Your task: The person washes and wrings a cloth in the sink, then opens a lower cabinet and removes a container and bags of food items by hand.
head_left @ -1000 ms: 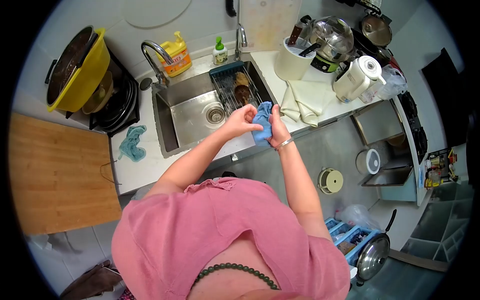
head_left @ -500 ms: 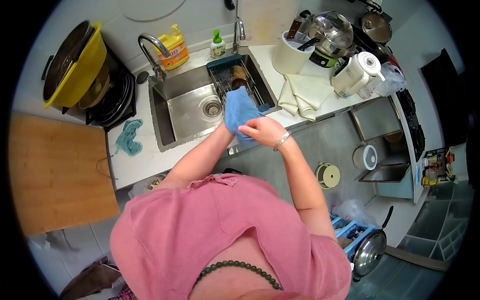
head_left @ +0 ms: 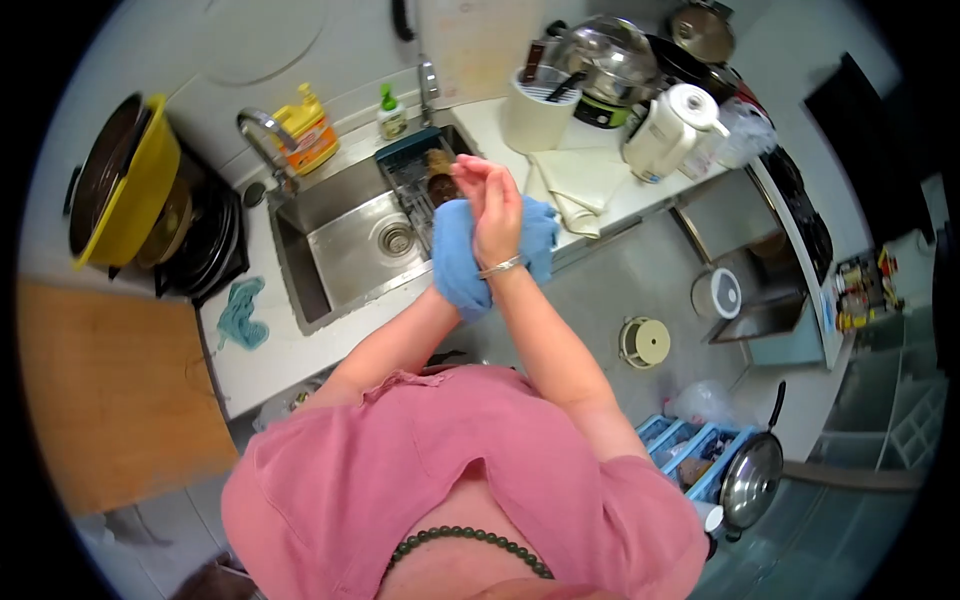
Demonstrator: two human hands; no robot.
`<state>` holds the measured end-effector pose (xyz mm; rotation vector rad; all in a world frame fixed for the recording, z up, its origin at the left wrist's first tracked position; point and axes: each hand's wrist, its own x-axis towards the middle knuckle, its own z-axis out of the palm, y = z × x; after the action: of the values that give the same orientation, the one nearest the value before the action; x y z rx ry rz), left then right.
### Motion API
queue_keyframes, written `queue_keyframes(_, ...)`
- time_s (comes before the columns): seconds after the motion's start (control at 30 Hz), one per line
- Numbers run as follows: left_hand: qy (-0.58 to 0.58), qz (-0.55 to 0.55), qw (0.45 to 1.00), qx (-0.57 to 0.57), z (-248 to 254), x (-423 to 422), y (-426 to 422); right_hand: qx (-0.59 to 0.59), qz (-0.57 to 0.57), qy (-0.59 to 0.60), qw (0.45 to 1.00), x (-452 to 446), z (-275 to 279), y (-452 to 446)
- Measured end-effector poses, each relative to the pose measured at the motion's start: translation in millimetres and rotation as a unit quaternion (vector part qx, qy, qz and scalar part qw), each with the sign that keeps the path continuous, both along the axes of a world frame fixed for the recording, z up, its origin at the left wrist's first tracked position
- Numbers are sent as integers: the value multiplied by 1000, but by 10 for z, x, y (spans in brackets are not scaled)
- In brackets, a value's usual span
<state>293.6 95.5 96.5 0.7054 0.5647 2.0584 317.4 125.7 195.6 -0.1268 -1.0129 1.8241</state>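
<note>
A blue cloth (head_left: 459, 262) lies spread around my hands, just in front of the sink (head_left: 335, 240). My right hand (head_left: 494, 215) lies over the cloth, palm turned sideways, its fingers stretched out toward the drying rack. The cloth covers my left hand, so its fingers are hidden; only the left forearm shows below it. A silver bracelet (head_left: 502, 267) circles my right wrist. Behind my hands, the rack (head_left: 403, 172) in the sink holds brown items. A pale folded cloth (head_left: 580, 180) rests on the counter to the right.
A teal cloth (head_left: 242, 313) lies on the counter left of the sink. Yellow and green-topped bottles stand behind the faucets. To the right are a white kettle (head_left: 668, 138), a knife holder (head_left: 538, 115) and pots. A round stool (head_left: 645, 342) stands on the floor.
The blue cloth went from bunched between both hands to spread out, and now it covers my left hand. My right hand has turned and its fingers have straightened. The view has shifted.
</note>
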Motion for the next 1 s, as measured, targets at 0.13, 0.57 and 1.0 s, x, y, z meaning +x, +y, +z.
queue_keyframes(0.13,38,-38,998,-29,-83,120,54,-245,113,121,955,42,58,113)
queue_keyframes(0.57,804,62,501,-315,256,220,-40,540,-359,-457,608,510,-640,155)
queue_keyframes(1.0,-57,-81,990,-104,165,-156,-129,-217,148,0,965,595,-638,-319)
